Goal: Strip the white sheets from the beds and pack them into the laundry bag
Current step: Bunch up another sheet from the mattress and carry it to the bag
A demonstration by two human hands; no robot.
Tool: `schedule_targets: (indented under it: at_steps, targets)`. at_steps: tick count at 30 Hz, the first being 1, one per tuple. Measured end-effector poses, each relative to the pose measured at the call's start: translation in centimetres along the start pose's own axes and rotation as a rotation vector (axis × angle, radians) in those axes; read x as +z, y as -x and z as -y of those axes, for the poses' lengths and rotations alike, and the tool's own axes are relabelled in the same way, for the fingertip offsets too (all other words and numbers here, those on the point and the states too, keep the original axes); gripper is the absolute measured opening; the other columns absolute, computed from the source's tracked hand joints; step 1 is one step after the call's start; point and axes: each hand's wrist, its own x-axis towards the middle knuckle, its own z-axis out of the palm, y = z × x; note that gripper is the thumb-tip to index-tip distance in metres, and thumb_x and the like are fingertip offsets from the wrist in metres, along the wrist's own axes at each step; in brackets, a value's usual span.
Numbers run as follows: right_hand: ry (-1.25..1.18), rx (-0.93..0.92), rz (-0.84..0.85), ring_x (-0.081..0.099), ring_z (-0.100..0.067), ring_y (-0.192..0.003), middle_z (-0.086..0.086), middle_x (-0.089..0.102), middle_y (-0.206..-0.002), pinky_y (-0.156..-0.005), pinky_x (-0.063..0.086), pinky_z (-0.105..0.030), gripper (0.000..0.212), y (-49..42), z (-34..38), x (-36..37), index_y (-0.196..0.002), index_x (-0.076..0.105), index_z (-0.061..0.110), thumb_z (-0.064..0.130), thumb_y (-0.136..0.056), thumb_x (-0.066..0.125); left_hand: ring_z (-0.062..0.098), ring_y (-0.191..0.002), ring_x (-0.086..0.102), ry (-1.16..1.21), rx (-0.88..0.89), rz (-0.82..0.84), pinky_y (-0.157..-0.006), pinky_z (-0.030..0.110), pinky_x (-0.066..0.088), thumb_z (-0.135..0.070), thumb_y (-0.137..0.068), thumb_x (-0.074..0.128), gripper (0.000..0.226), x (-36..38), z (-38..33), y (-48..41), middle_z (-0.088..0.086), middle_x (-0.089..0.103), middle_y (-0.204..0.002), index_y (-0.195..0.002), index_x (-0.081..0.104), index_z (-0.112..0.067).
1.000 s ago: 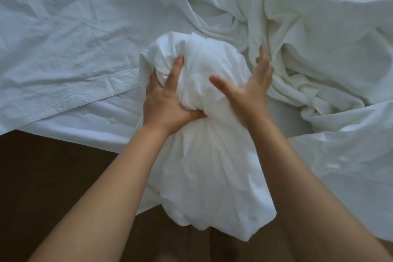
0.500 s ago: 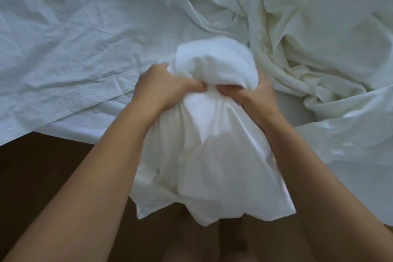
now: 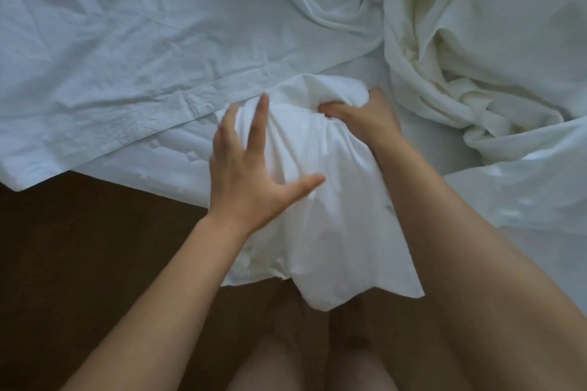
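A bundled white sheet hangs over the bed's front edge between my arms. My right hand grips its bunched top, thumb pressed into the cloth. My left hand has its fingers spread wide against the bundle's left side, holding nothing. A flat, creased white sheet covers the bed to the left. A crumpled cream-white sheet is heaped on the right. No laundry bag is in view.
Dark wooden floor lies below the bed's edge at the left and bottom. My bare legs stand under the hanging bundle.
My left hand has let go of the bundle's neck and opened its fingers. The right hand has kept its hold near the top, and the bundle has sunk lower toward the bed's edge.
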Motion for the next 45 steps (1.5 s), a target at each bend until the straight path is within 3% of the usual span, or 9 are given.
schedule_targets:
  at_steps: [5,13,18,23,27,30,35,41,45]
  targets:
    - [-0.139,-0.044,0.011,0.039,-0.029,-0.134,-0.010,0.032,-0.151,-0.101,0.032,-0.033,0.112,1.1,-1.0,-0.1,-0.150,-0.012,0.029,0.059,-0.077,0.066,0.052,-0.130,0.032,-0.135,0.292,-0.136,-0.090,0.065,0.042,-0.079,-0.057,0.053,0.092,3.8,0.0,-1.2,0.013,0.024,-0.145,-0.136,0.034,-0.036]
    - [0.246,-0.422,0.147,-0.012,-0.023,-0.146,-0.006,-0.017,-0.158,-0.118,0.006,-0.052,0.150,6.7,-4.6,0.2,-0.141,-0.028,0.041,0.082,-0.030,0.065,0.032,-0.127,0.045,0.036,-0.008,0.169,-0.104,0.034,0.036,-0.065,-0.035,0.053,0.107,-2.0,-1.7,-9.9,0.008,0.044,-0.140,-0.137,0.047,-0.034]
    - [0.238,-0.506,-0.052,0.008,-0.040,-0.143,-0.021,-0.008,-0.155,-0.107,0.028,-0.058,0.136,3.6,-0.6,3.2,-0.134,-0.015,0.045,0.065,-0.042,0.083,0.017,-0.125,0.044,0.225,-0.039,0.175,-0.098,0.023,0.033,-0.061,-0.040,0.060,0.112,-3.7,0.3,-11.8,0.005,0.039,-0.143,-0.145,0.033,-0.033]
    - [0.263,-0.443,-0.014,0.007,-0.034,-0.145,-0.012,-0.012,-0.157,-0.103,0.034,-0.055,0.133,2.8,-1.0,2.4,-0.134,-0.015,0.050,0.060,-0.047,0.085,0.013,-0.139,0.028,0.555,-0.222,0.062,-0.108,0.026,0.028,-0.055,-0.052,0.083,0.124,-3.3,5.5,-7.2,0.000,0.021,-0.154,-0.151,0.012,-0.031]
    - [0.250,-0.411,0.046,0.017,-0.035,-0.143,-0.011,-0.005,-0.157,-0.107,0.034,-0.057,0.138,1.6,-0.4,1.7,-0.144,-0.008,0.051,0.061,-0.044,0.086,0.011,-0.110,0.062,0.974,-0.399,0.285,-0.090,0.031,0.053,-0.045,-0.036,0.082,0.110,-0.3,6.0,-2.9,-0.002,0.063,-0.121,-0.135,0.045,-0.017]
    - [0.197,-0.387,0.034,0.038,-0.033,-0.132,-0.011,0.022,-0.148,-0.103,0.041,-0.050,0.132,1.5,0.4,0.7,-0.146,-0.001,0.049,0.062,-0.047,0.085,-0.001,-0.093,0.067,0.998,-0.363,0.111,-0.076,0.018,0.053,-0.038,-0.033,0.085,0.085,1.0,2.5,-3.6,-0.008,0.070,-0.104,-0.113,0.063,-0.016]
    - [0.143,-0.297,0.042,0.053,-0.029,-0.114,-0.008,0.047,-0.133,-0.094,0.046,-0.040,0.115,1.9,1.5,-0.2,-0.145,0.010,0.046,0.063,-0.055,0.079,0.011,-0.096,0.068,0.872,-0.470,-0.229,-0.086,0.036,0.056,-0.045,-0.031,0.084,0.079,-1.2,-0.4,-3.4,-0.009,0.071,-0.100,-0.102,0.068,-0.016]
    - [0.341,-0.119,0.428,0.028,-0.030,-0.140,-0.010,0.022,-0.156,-0.110,0.024,-0.035,0.068,3.6,-0.7,-1.3,-0.152,0.011,0.018,0.027,-0.097,0.051,0.019,-0.121,0.051,0.524,-0.539,0.024,-0.102,0.037,0.042,-0.059,-0.046,0.085,0.114,-6.1,-2.4,2.5,-0.003,0.052,-0.133,-0.141,0.037,-0.019]
    - [0.235,0.086,0.215,0.045,-0.037,-0.122,-0.021,0.021,-0.148,-0.094,0.036,-0.039,0.082,4.7,-0.6,-0.8,-0.152,-0.001,0.034,0.038,-0.093,0.056,0.019,-0.143,0.020,0.482,-0.380,0.216,-0.108,0.032,0.024,-0.070,-0.038,0.072,0.142,-5.1,-5.3,2.5,-0.002,0.010,-0.159,-0.149,-0.013,-0.041]
